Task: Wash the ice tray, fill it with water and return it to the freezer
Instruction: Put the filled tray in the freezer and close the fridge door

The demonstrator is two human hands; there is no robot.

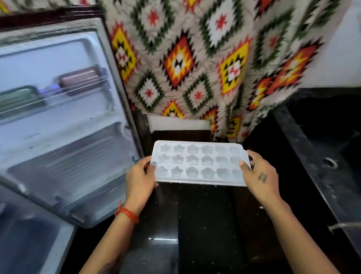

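Hands clamp the short ends of a white ice tray [199, 163], left hand [139, 183] and right hand [259, 179] holding it level above the dark desk [204, 232], probably to keep any water from spilling. The freezer [50, 108] stands open on the left, the sink [348, 145] on the right. Whether the moulds hold water is hard to tell; motion blurs the patterned curtain [211, 48].

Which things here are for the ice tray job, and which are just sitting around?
For the job:
ice tray, held by left hand and right hand
open freezer
black sink

Just there:
patterned curtain
green container
brown container
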